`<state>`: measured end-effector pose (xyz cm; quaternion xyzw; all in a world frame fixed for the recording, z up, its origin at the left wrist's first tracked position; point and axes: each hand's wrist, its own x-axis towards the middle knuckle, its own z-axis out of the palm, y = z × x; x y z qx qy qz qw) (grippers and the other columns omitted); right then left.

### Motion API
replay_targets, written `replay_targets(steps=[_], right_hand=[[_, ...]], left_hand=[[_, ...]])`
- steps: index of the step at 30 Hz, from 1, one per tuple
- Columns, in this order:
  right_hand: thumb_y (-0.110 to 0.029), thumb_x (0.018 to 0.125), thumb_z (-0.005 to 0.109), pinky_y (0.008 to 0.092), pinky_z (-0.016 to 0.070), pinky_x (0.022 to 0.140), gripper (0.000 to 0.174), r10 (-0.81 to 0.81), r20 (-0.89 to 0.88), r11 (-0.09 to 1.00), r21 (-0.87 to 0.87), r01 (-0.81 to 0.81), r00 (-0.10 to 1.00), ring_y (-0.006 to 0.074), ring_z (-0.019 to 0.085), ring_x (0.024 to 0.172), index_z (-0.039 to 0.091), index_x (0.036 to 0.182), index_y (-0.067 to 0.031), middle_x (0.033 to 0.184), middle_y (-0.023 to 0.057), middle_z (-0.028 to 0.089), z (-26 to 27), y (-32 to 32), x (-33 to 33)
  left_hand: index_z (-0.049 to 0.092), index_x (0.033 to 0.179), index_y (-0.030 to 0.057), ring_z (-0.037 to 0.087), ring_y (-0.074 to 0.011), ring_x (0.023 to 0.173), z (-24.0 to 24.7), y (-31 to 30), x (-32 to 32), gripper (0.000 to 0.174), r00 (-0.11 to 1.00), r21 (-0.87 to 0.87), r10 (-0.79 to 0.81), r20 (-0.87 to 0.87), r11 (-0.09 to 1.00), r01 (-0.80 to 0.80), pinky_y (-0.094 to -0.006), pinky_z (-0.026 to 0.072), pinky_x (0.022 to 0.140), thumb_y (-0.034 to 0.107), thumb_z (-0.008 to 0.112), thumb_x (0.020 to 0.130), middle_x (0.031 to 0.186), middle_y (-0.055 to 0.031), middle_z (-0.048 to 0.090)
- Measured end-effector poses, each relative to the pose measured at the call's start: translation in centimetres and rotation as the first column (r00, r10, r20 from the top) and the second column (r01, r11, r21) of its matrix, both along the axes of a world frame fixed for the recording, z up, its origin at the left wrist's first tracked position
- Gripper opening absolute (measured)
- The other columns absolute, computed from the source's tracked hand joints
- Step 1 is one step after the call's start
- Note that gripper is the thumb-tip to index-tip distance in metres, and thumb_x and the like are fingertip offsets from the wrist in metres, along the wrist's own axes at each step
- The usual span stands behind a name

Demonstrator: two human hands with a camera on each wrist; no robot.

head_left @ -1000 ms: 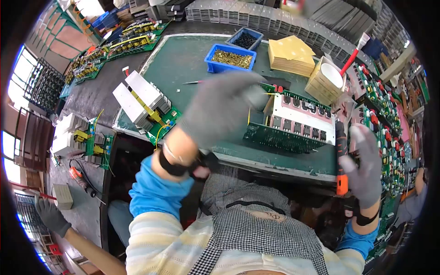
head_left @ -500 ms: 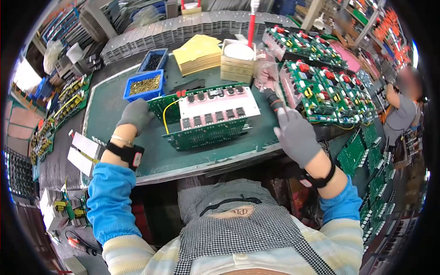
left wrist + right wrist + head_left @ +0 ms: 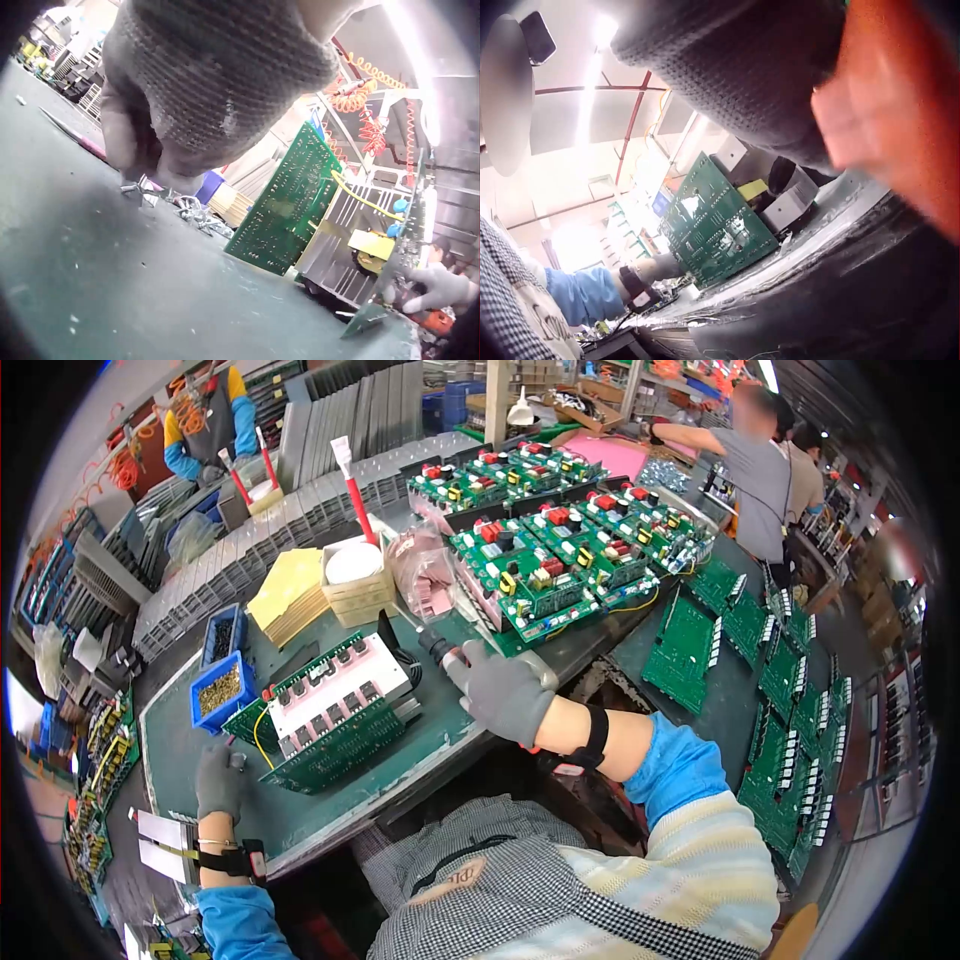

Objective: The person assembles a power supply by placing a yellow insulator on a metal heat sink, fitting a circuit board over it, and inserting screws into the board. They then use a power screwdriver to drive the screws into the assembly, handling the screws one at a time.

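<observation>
My gloved left hand (image 3: 218, 780) is at the table left of the circuit board assembly, fingers curled down. In the left wrist view its fingertips pinch at small metal screws (image 3: 142, 189), with more lying just behind. My gloved right hand (image 3: 505, 695) grips an electric screwdriver right of the assembly. The screwdriver's black front end (image 3: 437, 647) points away from me, and its orange body (image 3: 892, 112) fills the right edge of the right wrist view. Between the hands stands the circuit board assembly (image 3: 335, 745), green boards around a white plate with rows of black components and a yellow wire.
Blue bins (image 3: 222, 695) hold brass-coloured and black small parts. Behind are a yellow card stack (image 3: 288, 600) and a box with a white round top (image 3: 355, 565). Finished-looking boards (image 3: 550, 560) crowd the back right, with bare green boards (image 3: 685, 650) beyond the right arm. People stand further off.
The head view has swung right. My left hand has come from over the assembly down to the table at its left. My right hand has closed around the screwdriver.
</observation>
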<state>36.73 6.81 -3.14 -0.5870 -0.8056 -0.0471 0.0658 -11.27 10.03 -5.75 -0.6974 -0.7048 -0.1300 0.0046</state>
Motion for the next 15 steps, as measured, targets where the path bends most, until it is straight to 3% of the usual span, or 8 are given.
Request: replay_targets(steps=[2,3,5,6,8,10,14,15], right_hand=[[-0.021,0.095,0.058,0.0445,0.0581,0.077,0.043,0.027,-0.110,0.995,-0.094,-0.038,0.994,0.0339,0.069,0.090,0.053,0.136,-0.0076,0.114,0.0174,0.057,0.8,-0.3,0.2],[-0.022,0.095,0.059,0.0446,0.0581,0.080,0.039,0.143,-0.042,0.987,-0.068,-0.146,0.989,0.0345,0.065,0.101,0.056,0.131,-0.0077,0.121,0.0168,0.055,1.0,0.3,1.0],[-0.023,0.094,0.062,0.0450,0.0581,0.086,0.032,0.361,0.099,0.932,-0.015,-0.361,0.927,0.0358,0.057,0.122,0.063,0.122,-0.0079,0.135,0.0156,0.052,1.4,1.4,2.6],[-0.020,0.094,0.061,0.0444,0.0582,0.086,0.031,0.530,0.283,0.832,0.012,-0.555,0.800,0.0354,0.058,0.121,0.063,0.123,-0.0075,0.138,0.0149,0.051,0.9,2.2,3.6],[-0.012,0.093,0.060,0.0426,0.0581,0.087,0.034,0.450,-0.050,0.877,-0.166,-0.451,0.892,0.0364,0.065,0.109,0.062,0.127,-0.0080,0.141,0.0143,0.051,0.5,2.1,4.8],[-0.008,0.089,0.063,0.0422,0.0578,0.086,0.042,0.523,-0.142,0.806,-0.238,-0.542,0.841,0.0369,0.067,0.106,0.061,0.131,-0.0113,0.145,0.0143,0.049,1.9,1.9,5.5],[-0.019,0.089,0.066,0.0428,0.0568,0.081,0.038,0.695,0.181,0.717,-0.240,-0.654,0.696,0.0317,0.065,0.105,0.063,0.126,-0.0133,0.134,0.0120,0.053,2.7,2.6,5.4],[-0.024,0.089,0.067,0.0430,0.0563,0.080,0.036,0.696,0.268,0.718,-0.273,-0.640,0.667,0.0297,0.064,0.107,0.064,0.124,-0.0138,0.131,0.0113,0.054,3.0,2.9,4.8]], left_hand=[[0.061,0.103,0.0047,0.064,-0.0353,0.084,-1.1,0.6,-1.8,0.016,0.998,0.087,0.042,0.053,0.995,-0.047,-0.0435,0.0509,0.073,0.020,0.061,0.098,0.093,-0.0166,0.065],[0.061,0.104,0.0057,0.064,-0.0295,0.081,-0.3,0.1,-1.4,0.017,0.956,0.020,0.105,0.274,0.993,-0.115,-0.0395,0.0504,0.069,0.022,0.060,0.100,0.094,-0.0137,0.066],[0.060,0.106,0.0076,0.064,-0.0180,0.076,2.6,-0.3,0.4,0.018,0.718,-0.151,0.275,0.639,0.960,-0.234,-0.0314,0.0494,0.062,0.026,0.059,0.103,0.094,-0.0080,0.067],[0.060,0.106,0.0088,0.062,-0.0146,0.076,3.0,-0.6,0.7,0.018,0.633,-0.150,0.261,0.729,0.963,-0.224,-0.0280,0.0484,0.060,0.026,0.059,0.103,0.093,-0.0061,0.066],[0.059,0.106,0.0110,0.060,-0.0080,0.074,3.2,-1.3,0.3,0.017,0.442,-0.141,0.220,0.870,0.968,-0.205,-0.0212,0.0462,0.056,0.027,0.060,0.103,0.089,-0.0025,0.065],[0.060,0.111,0.0094,0.061,-0.0101,0.078,2.7,-2.0,-1.1,0.015,0.216,-0.070,0.104,0.971,0.985,-0.161,-0.0220,0.0506,0.061,0.022,0.059,0.104,0.095,-0.0036,0.066],[0.059,0.126,0.0042,0.064,-0.0133,0.089,3.8,-3.9,-0.8,0.022,-0.331,0.031,-0.052,0.942,0.997,-0.069,-0.0236,0.0576,0.072,0.012,0.055,0.105,0.107,-0.0072,0.065],[0.055,0.135,0.0015,0.064,-0.0162,0.097,3.6,-4.3,-1.6,0.030,-0.381,0.118,-0.083,0.921,0.991,0.070,-0.0248,0.0593,0.078,0.008,0.052,0.105,0.113,-0.0100,0.065]])
